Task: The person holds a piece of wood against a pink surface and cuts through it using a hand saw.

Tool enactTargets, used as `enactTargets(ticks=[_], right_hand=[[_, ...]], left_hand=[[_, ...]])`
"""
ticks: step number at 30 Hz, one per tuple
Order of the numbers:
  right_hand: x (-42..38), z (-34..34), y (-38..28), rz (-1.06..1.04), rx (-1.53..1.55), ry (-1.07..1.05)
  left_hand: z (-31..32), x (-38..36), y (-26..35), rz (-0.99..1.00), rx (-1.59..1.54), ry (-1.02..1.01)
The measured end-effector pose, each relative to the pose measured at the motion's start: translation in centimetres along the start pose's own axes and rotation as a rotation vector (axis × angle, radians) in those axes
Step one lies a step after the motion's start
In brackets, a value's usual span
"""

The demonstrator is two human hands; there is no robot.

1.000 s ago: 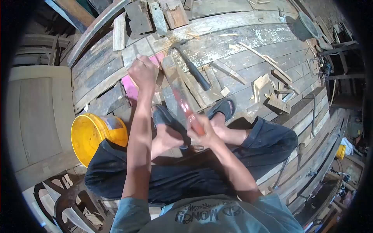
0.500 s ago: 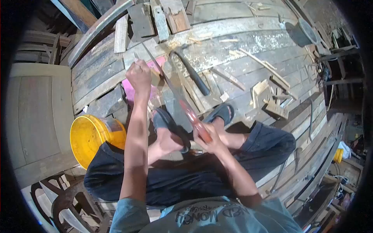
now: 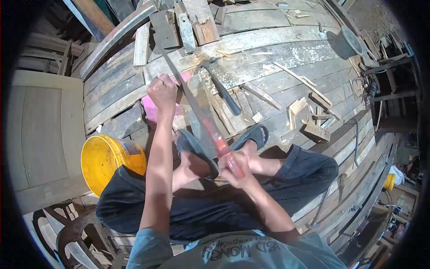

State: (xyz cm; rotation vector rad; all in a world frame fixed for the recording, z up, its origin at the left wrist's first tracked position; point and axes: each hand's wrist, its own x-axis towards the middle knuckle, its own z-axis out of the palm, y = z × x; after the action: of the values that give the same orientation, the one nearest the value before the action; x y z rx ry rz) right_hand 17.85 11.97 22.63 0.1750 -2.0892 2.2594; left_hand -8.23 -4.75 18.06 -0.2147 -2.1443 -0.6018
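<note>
My right hand (image 3: 237, 169) grips the reddish, see-through handle of a long knife (image 3: 190, 97), slightly blurred. Its narrow blade slants up and left across the floor, passing just right of my left hand (image 3: 162, 93). That left hand is closed in a fist over a pink sheet (image 3: 151, 109); what it holds, if anything, is hidden. Beneath the blade, between my sandalled feet, lie wood pieces. A black-handled tool (image 3: 220, 91) rests on the floor right of the blade, and another knife-like tool (image 3: 262, 95) lies farther right.
A yellow bucket (image 3: 101, 163) lies tipped beside my left knee. Wood blocks (image 3: 168, 29) lie at the far side. Offcuts (image 3: 316, 130) and shavings are scattered to the right on the plank floor (image 3: 309, 49). A basin (image 3: 352, 41) sits far right.
My right hand has drawn slightly back toward me and left with the knife. The left fist has shifted a little toward me and stays closed.
</note>
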Motion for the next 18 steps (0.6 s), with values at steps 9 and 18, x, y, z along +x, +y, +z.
enactTargets(ticks=[9,18], right_hand=[[-0.8,0.6,0.9,-0.039,-0.078,-0.055],[-0.4,0.5,-2.1,-0.126,-0.127,-0.069]], left_hand=[[0.0,-2.3,0.5,-0.487,-0.344,0.174],[0.9,-3.8,1.0,-0.675,-0.562,0.276]])
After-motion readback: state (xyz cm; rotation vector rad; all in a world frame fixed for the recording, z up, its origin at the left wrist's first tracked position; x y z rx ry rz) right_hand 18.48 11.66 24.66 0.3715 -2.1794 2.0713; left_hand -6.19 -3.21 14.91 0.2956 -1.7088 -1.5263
